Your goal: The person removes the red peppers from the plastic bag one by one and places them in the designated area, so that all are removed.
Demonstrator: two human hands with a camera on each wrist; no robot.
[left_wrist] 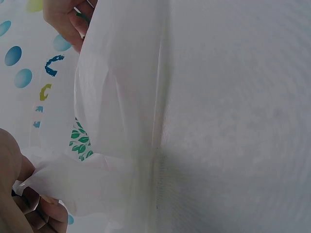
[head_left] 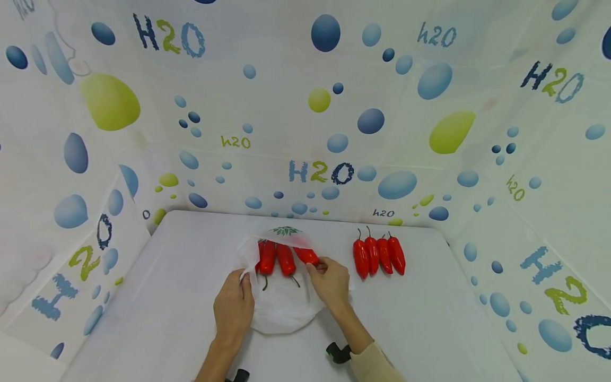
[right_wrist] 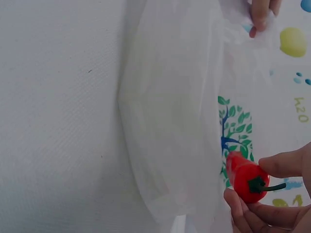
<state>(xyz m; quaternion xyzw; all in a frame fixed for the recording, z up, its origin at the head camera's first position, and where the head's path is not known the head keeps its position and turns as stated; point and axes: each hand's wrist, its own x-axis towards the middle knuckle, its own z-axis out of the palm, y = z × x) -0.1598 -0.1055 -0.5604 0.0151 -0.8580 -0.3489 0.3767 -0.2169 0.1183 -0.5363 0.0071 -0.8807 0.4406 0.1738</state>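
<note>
A white plastic bag [head_left: 286,313] with a green leaf print lies on the table, its mouth spread apart. Its left edge is pinched between the thumb and fingers of my left hand [head_left: 234,305], also seen in the left wrist view. My right hand [head_left: 331,281] grips a red chili pepper [right_wrist: 250,182] by its stem end, the tip pointing into the bag's mouth. Inside the opening lie other red chili peppers [head_left: 286,260], stems toward me; one at the left is partly hidden by the bag.
Right of the bag, several red chili peppers [head_left: 378,256] lie side by side on the white table [head_left: 429,318], stems pointing away. Behind the table hangs a curtain [head_left: 267,116] printed with blue and green drops. Dark wrist mounts [head_left: 338,352] show below the hands.
</note>
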